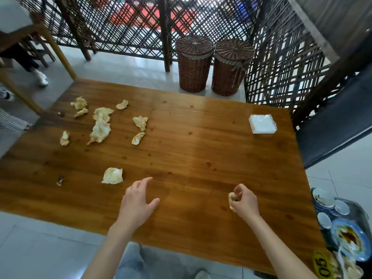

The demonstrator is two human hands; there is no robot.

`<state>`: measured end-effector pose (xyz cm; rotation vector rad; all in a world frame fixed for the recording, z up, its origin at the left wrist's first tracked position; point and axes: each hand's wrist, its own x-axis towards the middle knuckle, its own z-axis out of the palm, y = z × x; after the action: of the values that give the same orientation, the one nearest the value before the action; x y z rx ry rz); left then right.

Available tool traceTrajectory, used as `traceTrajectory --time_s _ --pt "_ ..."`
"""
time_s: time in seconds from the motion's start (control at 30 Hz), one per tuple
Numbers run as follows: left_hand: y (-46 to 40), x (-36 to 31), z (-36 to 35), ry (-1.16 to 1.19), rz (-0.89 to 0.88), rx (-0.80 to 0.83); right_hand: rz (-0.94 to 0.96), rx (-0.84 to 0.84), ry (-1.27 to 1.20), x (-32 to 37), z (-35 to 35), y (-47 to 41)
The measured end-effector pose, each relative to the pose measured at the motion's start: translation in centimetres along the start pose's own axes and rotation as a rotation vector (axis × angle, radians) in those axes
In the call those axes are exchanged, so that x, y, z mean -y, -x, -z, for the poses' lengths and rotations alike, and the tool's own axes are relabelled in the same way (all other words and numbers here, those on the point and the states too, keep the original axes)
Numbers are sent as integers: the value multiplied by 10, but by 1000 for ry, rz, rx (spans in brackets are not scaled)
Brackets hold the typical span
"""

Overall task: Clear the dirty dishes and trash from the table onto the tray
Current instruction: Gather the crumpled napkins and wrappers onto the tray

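Crumpled tissue [231, 201] sits pinched in the right hand [244, 202] low over the tabletop [191, 137], the left hand [136, 200] open and empty — a loose pinch could shed scraps before the tray [360, 210] of dishes at right.

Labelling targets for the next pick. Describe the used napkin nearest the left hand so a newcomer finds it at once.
Start at the wooden table and go to its near edge, where the left hand hovers open. Just beyond and left of its fingers lies the napkin, crumpled and stained yellow. It lies alone, apart from the far-left cluster, and unlike the wad in the right hand, nothing holds it.
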<state>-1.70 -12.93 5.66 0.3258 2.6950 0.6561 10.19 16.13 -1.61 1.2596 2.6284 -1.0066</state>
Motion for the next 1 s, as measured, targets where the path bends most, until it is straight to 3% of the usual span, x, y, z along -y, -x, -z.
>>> traceTrajectory --time_s 0.3,0.47,0.67,0.87,1.0 --pt "-82 94 57 -146 -11 41 -33 41 -288 157 -55 8" --pt "-129 129 69 -296 -55 177 -16 59 -348 222 -89 17" --pt "-152 149 61 -388 -126 349 -30 3 -337 259 -112 25" --pt "-168 159 51 -426 -218 364 -50 -34 -334 277 -117 24" --pt "-192 150 52 -289 -190 279 -62 -28 -345 282 -119 24"
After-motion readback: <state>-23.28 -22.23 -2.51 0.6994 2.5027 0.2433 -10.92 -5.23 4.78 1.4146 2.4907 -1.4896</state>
